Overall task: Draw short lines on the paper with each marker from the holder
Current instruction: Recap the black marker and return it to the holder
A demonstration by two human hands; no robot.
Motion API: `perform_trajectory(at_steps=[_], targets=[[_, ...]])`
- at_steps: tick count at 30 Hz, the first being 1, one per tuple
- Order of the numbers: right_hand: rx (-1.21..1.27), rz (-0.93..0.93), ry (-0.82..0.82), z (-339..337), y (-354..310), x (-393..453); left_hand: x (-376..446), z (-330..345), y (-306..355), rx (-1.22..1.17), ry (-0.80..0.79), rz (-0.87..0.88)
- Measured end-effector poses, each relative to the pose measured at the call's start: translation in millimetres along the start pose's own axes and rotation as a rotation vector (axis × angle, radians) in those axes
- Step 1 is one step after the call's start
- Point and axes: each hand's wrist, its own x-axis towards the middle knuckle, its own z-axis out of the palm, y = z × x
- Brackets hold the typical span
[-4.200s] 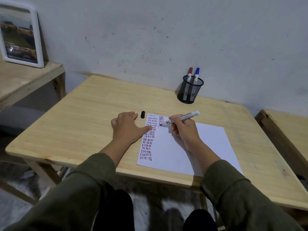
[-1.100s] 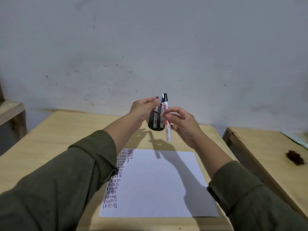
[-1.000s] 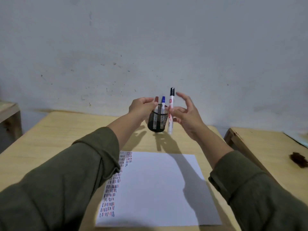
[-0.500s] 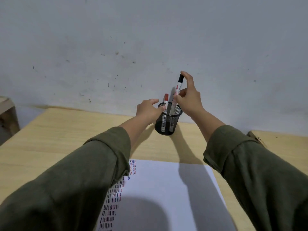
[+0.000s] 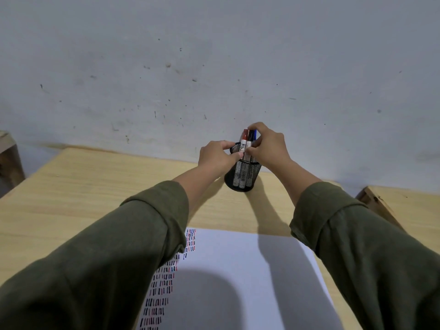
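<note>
White paper sheet (image 5: 238,270), 6 o'clock, bears many rows of strokes; most remains blank. Left hand (image 5: 217,156) grips black mesh holder (image 5: 242,176); right hand (image 5: 267,145) pinches markers (image 5: 246,141), 12 o'clock.

A black wire-mesh holder (image 5: 242,177) stands upright at the far edge of the wooden counter (image 5: 95,182), close to the wall. Three markers stand capped inside it, white barrels showing through the mesh: a red-capped marker (image 5: 244,139) at left, a black-capped marker (image 5: 250,136) beside it and a blue-capped marker (image 5: 254,134) behind. Nearer the viewer, a white sheet of paper (image 5: 238,270) lies flat on the counter, its left margin filled with columns of short red, blue and black strokes (image 5: 164,282).
</note>
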Motion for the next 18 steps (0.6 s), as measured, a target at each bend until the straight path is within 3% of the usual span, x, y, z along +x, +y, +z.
perform_trajectory(at_steps=[9,18], targets=[[-0.203,-0.045,-0.044,2.9,-0.8,10.3,2.8,3.2,-4.1,-0.047,0.009,-0.010],[-0.094,-0.082,0.015,-2.1,-3.0,1.7,0.3,5.8,-5.3,-0.123,0.024,-0.037]])
